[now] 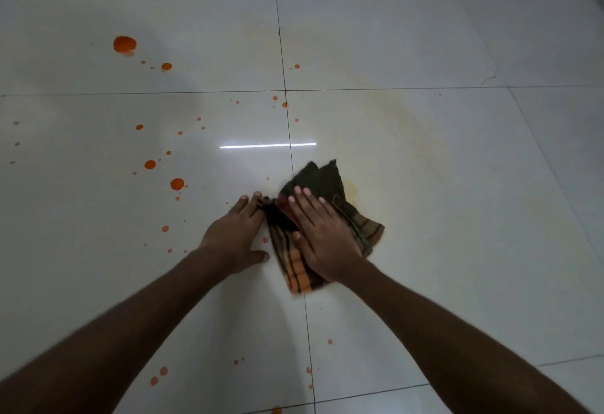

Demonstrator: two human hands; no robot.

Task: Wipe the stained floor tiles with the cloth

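White glossy floor tiles (pixel 425 37) are seen from above, divided by thin dark grout lines (pixel 289 138) that cross just beyond the hands. Orange drops (pixel 177 184) are scattered over the tiles on the left side, the largest blot (pixel 124 44) lying far up on the left, and smaller spots are found near the bottom edge of the view. A pale yellowish smear (pixel 402 125) is spread over the tile on the right of the long grout line. A bright strip of reflected light (pixel 268 145) is laid across that line. The cloth (pixel 327 181), dark with orange checks and crumpled, is lying on the floor over the long grout line, near the middle of the view. The right hand (pixel 322 237) is laid flat on the cloth, fingers spread, pressing it down. The left hand (pixel 237 233) is set on the floor just beside it, open, its fingertips touching the cloth's left edge
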